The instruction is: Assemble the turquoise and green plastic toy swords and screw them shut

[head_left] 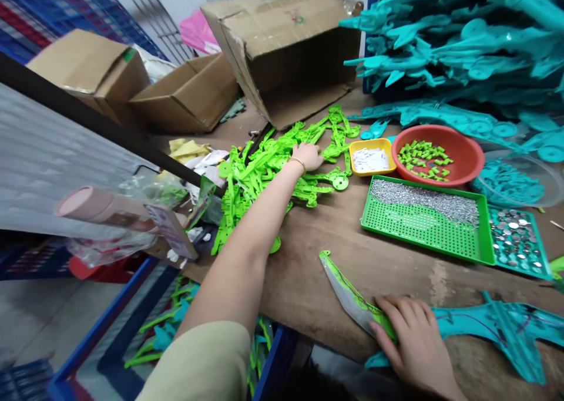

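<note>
My left hand (308, 156) is stretched out over a heap of bright green plastic parts (264, 175). Its fingers curl down among them, and whatever is under the fingertips is hidden. Near the table's front edge, my right hand (416, 339) grips a long curved part, a green plastic shell with a grey-white blade-like side (346, 292), between thumb and fingers. Dark thin lines like wires run along its inner face. Just right of that hand lies a teal plastic shell (471, 316) with a purplish wire on it.
Right of the heap are a yellow tray (371, 172) of white pieces, a red bowl (473, 157) of small green pieces, a green perforated tray (414, 233) of tiny metal pieces and a teal tray (520, 263) of metal discs. Teal parts (458, 49) and a cardboard box (273, 31) stand behind.
</note>
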`<move>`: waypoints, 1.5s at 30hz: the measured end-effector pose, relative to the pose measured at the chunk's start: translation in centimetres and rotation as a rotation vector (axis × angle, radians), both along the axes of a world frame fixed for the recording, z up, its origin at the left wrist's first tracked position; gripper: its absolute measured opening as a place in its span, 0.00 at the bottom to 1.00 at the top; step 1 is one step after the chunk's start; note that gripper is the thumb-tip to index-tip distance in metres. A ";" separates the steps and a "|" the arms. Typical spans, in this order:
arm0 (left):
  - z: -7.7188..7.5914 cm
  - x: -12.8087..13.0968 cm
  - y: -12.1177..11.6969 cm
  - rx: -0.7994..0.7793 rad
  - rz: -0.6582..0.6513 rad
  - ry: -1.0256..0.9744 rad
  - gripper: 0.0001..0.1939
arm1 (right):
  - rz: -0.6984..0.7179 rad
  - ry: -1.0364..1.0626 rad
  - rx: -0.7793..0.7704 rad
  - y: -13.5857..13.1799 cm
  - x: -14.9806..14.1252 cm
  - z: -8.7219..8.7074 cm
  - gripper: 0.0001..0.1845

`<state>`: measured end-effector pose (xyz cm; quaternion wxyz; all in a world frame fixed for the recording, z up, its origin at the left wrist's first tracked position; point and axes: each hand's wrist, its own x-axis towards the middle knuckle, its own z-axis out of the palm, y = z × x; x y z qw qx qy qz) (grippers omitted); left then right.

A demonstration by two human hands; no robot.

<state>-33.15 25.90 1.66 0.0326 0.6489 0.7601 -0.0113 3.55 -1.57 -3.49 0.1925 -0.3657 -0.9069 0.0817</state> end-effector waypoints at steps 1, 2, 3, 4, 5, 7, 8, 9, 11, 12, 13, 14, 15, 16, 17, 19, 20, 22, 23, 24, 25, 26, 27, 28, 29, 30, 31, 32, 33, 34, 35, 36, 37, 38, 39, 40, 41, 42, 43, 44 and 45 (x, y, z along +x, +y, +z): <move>-0.1 0.0 -0.3 -0.001 0.002 0.003 0.20 | -0.011 0.001 0.000 0.0 -0.1 0.0 0.16; -0.2 0.0 -0.8 0.005 0.004 0.006 0.20 | -0.032 0.003 -0.012 0.0 -0.2 0.1 0.15; -0.2 0.0 -1.4 0.016 0.008 0.006 0.21 | -0.050 0.005 -0.028 -0.1 -0.3 0.2 0.15; -0.2 0.1 -2.0 0.032 0.014 0.003 0.21 | -0.063 0.006 -0.047 -0.1 -0.4 0.3 0.14; -0.1 0.1 -2.6 0.052 0.023 -0.001 0.20 | -0.071 0.006 -0.062 -0.2 -0.5 0.4 0.14; 0.2 0.2 -3.9 0.110 0.049 -0.011 0.17 | -0.070 0.006 -0.069 -0.2 -0.7 0.6 0.15; 0.5 0.2 -4.4 0.144 0.063 -0.017 0.16 | -0.069 0.007 -0.063 -0.3 -0.8 0.5 0.15; 0.8 0.1 -4.9 0.180 0.078 -0.025 0.15 | -0.070 0.010 -0.056 -0.3 -0.8 0.5 0.15; 1.7 -0.1 -5.6 0.253 0.102 -0.051 0.14 | -0.072 0.017 -0.041 -0.4 -0.8 0.1 0.14; 2.2 -0.3 -6.0 0.292 0.111 -0.068 0.13 | -0.070 0.019 -0.036 -0.4 -0.7 -0.1 0.14; 2.9 -0.6 -6.4 0.332 0.123 -0.086 0.12 | -0.069 0.019 -0.032 -0.3 -0.6 -0.2 0.14; 3.7 -0.7 -7.0 0.369 0.140 -0.093 0.11 | -0.066 0.020 -0.030 -0.3 -0.4 -0.2 0.15; 4.6 -0.8 -7.8 0.426 0.165 -0.110 0.12 | -0.061 0.020 -0.028 -0.1 -0.2 -0.1 0.16; 5.4 -0.7 -8.9 0.506 0.187 -0.154 0.12 | -0.057 0.025 -0.027 0.1 0.0 0.3 0.17; 6.1 -0.3 -10.4 0.590 0.205 -0.214 0.13 | -0.057 0.039 -0.025 0.3 0.2 0.8 0.18; 7.0 1.5 -14.2 0.838 0.184 -0.546 0.11 | -0.091 0.111 -0.028 0.8 0.1 2.5 0.21; 7.1 2.9 -16.5 0.881 0.153 -0.730 0.11 | -0.114 0.161 -0.031 1.0 -0.2 3.4 0.22; 6.2 6.4 -21.2 0.699 0.142 -1.105 0.15 | -0.127 0.249 -0.036 1.3 -1.4 4.9 0.27; 5.3 8.3 -23.4 0.504 0.163 -1.281 0.17 | -0.093 0.262 -0.031 1.2 -2.2 5.3 0.29; 4.2 10.1 -25.3 0.341 0.213 -1.424 0.17 | -0.045 0.258 -0.017 1.1 -3.0 5.5 0.30; 2.9 11.7 -26.9 0.245 0.287 -1.537 0.18 | 0.004 0.238 -0.003 0.9 -3.8 5.4 0.30; 1.7 13.2 -28.1 0.221 0.372 -1.631 0.18 | 0.042 0.211 0.009 0.6 -4.4 5.0 0.29; 0.6 14.4 -29.1 0.201 0.448 -1.710 0.18 | 0.063 0.183 0.016 0.3 -4.9 4.6 0.28; -0.3 15.3 -29.8 0.192 0.514 -1.776 0.18 | 0.069 0.159 0.017 0.0 -5.1 4.2 0.26; -1.0 16.0 -30.3 0.188 0.564 -1.830 0.19 | 0.067 0.144 0.017 -0.3 -5.1 3.8 0.25; -1.5 16.4 -30.6 0.175 0.593 -1.872 0.19 | 0.066 0.135 0.017 -0.4 -4.8 3.5 0.24; -1.7 16.5 -30.9 0.146 0.597 -1.899 0.20 | 0.070 0.132 0.016 -0.4 -4.3 3.4 0.23; -1.9 16.4 -31.0 0.114 0.583 -1.901 0.20 | 0.078 0.133 0.011 -0.3 -3.6 3.5 0.23; -1.9 16.0 -31.1 0.101 0.566 -1.872 0.21 | 0.087 0.132 0.001 0.0 -2.7 3.6 0.22; -2.0 15.3 -31.0 0.103 0.552 -1.817 0.21 | 0.098 0.124 -0.014 0.3 -1.8 3.7 0.22; -2.2 14.5 -30.9 0.127 0.552 -1.733 0.22 | 0.106 0.107 -0.031 0.6 -0.8 3.8 0.22; -2.4 13.7 -30.8 0.184 0.576 -1.637 0.22 | 0.114 0.081 -0.047 0.9 0.1 3.9 0.22; -2.7 12.9 -30.6 0.212 0.601 -1.560 0.21 | 0.123 0.054 -0.055 1.1 1.0 3.9 0.22; -3.0 12.2 -30.3 0.211 0.619 -1.510 0.20 | 0.131 0.027 -0.056 1.2 1.6 3.8 0.22; -3.3 11.7 -30.1 0.199 0.631 -1.483 0.19 | 0.138 0.004 -0.050 1.2 2.1 3.6 0.22; -3.5 11.4 -29.8 0.174 0.635 -1.474 0.17 | 0.146 -0.015 -0.041 1.1 2.4 3.5 0.22; -3.7 11.3 -29.5 0.157 0.637 -1.473 0.16 | 0.153 -0.028 -0.028 0.9 2.5 3.3 0.22; -3.7 11.3 -29.3 0.149 0.640 -1.474 0.15 | 0.158 -0.040 -0.012 0.7 2.4 3.2 0.21; -3.8 11.4 -29.0 0.144 0.643 -1.475 0.13 | 0.161 -0.052 0.002 0.5 2.3 3.2 0.21; -3.7 11.6 -28.8 0.137 0.646 -1.477 0.12 | 0.163 -0.065 0.014 0.4 2.2 3.2 0.21; -3.6 11.8 -28.6 0.130 0.651 -1.478 0.11 | 0.165 -0.076 0.022 0.3 2.0 3.3 0.21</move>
